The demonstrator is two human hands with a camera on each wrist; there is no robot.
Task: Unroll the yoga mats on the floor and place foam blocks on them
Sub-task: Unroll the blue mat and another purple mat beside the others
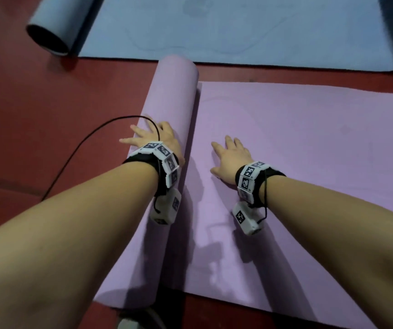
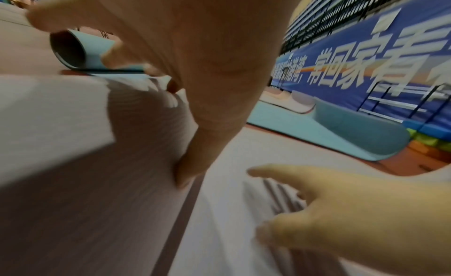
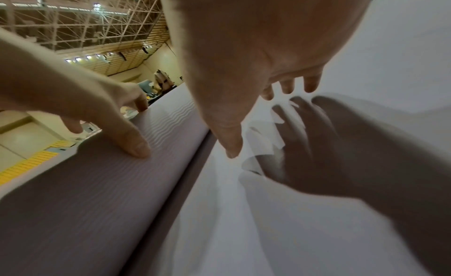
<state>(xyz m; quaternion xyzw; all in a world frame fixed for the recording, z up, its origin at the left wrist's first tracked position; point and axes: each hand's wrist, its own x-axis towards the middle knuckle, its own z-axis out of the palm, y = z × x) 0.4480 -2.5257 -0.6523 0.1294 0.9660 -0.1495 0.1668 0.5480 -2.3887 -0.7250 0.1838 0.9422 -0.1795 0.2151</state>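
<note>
Your purple mat [image 1: 297, 148] lies half unrolled on the red floor [image 1: 36, 115], its flat sheet running off to your right and its remaining roll [image 1: 171, 110] lying with the long axis pointing away from you toward the blue mat [image 1: 214, 27] at the far side. Your left hand [image 1: 157, 138] rests on that roll with fingers spread and straight, so it is the nearer one to push the roll leftward. Your right hand [image 1: 231, 157] lies flat and splayed on the sheet just beside it, gripping nothing.
</note>
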